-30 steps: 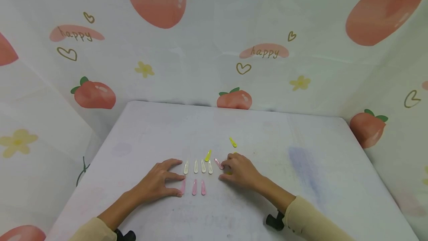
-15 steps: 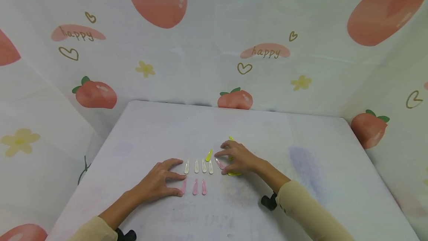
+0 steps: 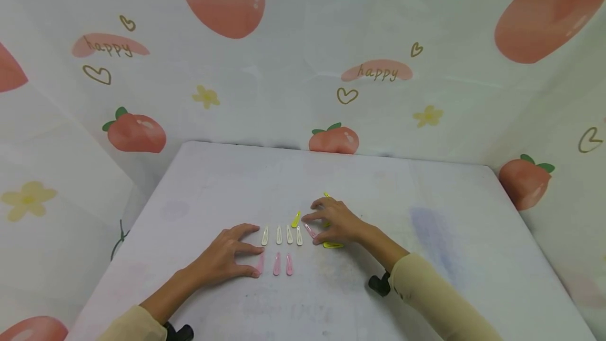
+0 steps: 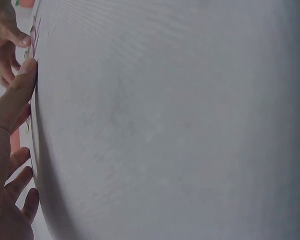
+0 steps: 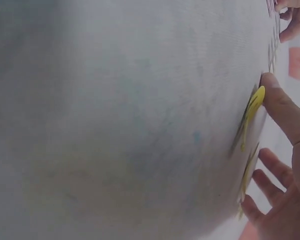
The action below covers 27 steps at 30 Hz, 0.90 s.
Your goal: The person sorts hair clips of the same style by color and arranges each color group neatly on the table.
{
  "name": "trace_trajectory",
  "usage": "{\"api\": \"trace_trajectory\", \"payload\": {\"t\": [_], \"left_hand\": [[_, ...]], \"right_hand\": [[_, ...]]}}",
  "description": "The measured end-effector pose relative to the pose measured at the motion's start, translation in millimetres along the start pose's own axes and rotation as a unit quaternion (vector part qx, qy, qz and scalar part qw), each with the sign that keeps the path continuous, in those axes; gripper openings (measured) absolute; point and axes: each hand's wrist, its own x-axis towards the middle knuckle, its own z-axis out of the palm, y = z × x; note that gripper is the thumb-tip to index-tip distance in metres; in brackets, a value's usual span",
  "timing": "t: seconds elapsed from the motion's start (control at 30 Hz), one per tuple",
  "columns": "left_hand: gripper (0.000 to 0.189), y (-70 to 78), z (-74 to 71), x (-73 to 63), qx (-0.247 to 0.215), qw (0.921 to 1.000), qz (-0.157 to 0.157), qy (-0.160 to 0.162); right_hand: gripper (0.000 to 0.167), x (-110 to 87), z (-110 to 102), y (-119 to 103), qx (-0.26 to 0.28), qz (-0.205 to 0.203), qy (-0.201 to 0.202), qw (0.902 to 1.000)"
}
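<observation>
My left hand (image 3: 219, 256) lies low over the table with its fingers apart. Its thumb and a fingertip are at the two ends of a pink hair clip (image 3: 260, 263). My right hand (image 3: 338, 221) reaches over another pink hair clip (image 3: 310, 231), which slants on the table between thumb and index finger. Whether those tips press on it, I cannot tell. By the right thumb lies a yellow hair clip (image 5: 255, 105), with a second yellow clip (image 5: 248, 172) below the fingers in the right wrist view. The left wrist view hides the left hand's clip.
Several white hair clips (image 3: 279, 235) stand in a row between the hands. Two pink clips (image 3: 276, 264) lie in front of that row, and a yellow clip (image 3: 295, 219) behind it. The white table (image 3: 227, 183) meets a peach-printed cloth (image 3: 284, 67).
My right hand has moved slightly up and left, its fingers spreading over the slanted pink hair clip and uncovering a yellow one near the thumb. The left hand stays put.
</observation>
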Motion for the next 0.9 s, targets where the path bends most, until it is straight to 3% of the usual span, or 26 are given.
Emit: {"api": "trace_trajectory", "payload": {"t": [0.23,0.53,0.73,0.9], "left_hand": [[0.057,-0.2,1.6,-0.3,-0.001,0.9999,0.008,0.008],[0.057,-1.3,4.6,-1.6,0.003,0.9994,0.021,0.026],[0.057,-0.6,3.5,-1.4,0.000,0.9998,0.010,0.015],[0.057,-0.3,1.3,-0.6,0.001,0.9999,0.007,0.010]], "right_hand": [[0.051,1.1,0,1,0.003,-0.009,-0.006,0.9999],[0.046,-7.2,6,-8,0.024,0.044,0.033,0.9982],[0.049,-24.3,13,-28,0.025,0.015,0.075,0.9968],[0.051,-34.6,25,-44,0.015,-0.002,0.077,0.9969]]}}
